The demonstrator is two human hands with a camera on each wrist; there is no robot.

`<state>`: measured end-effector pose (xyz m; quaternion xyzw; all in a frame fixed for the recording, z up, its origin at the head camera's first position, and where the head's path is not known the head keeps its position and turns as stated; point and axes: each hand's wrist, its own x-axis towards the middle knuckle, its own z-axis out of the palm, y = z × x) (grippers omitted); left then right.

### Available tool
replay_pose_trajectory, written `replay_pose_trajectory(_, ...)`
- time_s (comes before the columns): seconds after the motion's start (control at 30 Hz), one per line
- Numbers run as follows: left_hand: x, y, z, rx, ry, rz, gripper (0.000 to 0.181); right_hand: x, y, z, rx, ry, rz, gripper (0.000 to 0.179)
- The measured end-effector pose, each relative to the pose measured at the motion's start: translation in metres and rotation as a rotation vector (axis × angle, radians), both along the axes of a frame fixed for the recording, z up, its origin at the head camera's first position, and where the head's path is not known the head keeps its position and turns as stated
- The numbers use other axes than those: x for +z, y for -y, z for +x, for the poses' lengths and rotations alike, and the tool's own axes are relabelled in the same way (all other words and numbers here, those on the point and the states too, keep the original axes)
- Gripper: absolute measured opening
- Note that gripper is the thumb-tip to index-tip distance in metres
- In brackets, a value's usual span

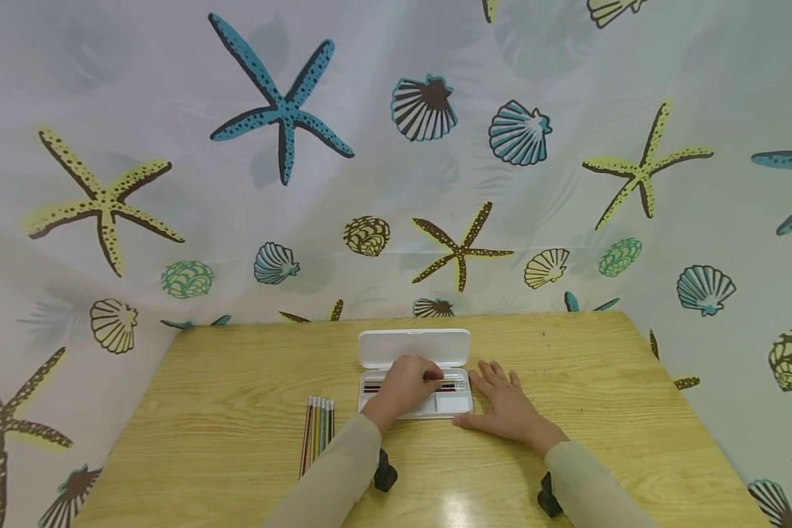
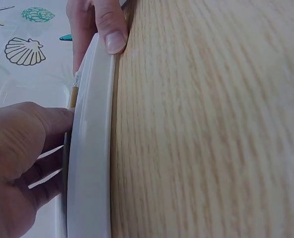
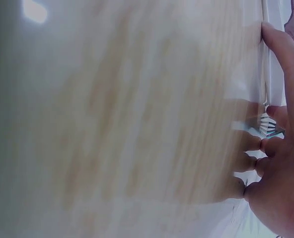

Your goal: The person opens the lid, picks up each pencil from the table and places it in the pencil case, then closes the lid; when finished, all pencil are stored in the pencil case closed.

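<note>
We see the left hand (image 1: pixel 405 385) over the open white case (image 1: pixel 454 405), apparently pinching a pencil (image 2: pixel 73 96), grip partly hidden. Right hand (image 1: pixel 507 409), fingers spread, touches the case's right end.

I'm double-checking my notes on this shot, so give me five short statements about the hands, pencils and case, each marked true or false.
1. The left hand and right hand are both at the white case. True.
2. The white case is closed. False: its lid stands open.
3. Several pencils lie loose on the table. True.
4. Those loose pencils are right of the case. False: they lie left of it.
5. The left hand's fingers touch a pencil. True.
</note>
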<state>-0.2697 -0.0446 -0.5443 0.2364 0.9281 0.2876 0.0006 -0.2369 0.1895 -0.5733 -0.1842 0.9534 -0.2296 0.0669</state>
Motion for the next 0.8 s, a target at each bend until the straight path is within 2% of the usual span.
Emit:
replay_pose_trajectory(0.53, -0.0011, -0.0010, 0.0018, 0.008, -0.039, -0.049, 0.012, 0.0010, -0.0002, 0.0000, 0.007, 0.019, -0.002, 0.103)
replay_pose_trajectory(0.8, 0.0002, 0.0009, 0.0015, -0.003, -0.083, -0.057, 0.012, 0.0021, -0.0013, -0.0004, 0.016, 0.018, -0.009, 0.102)
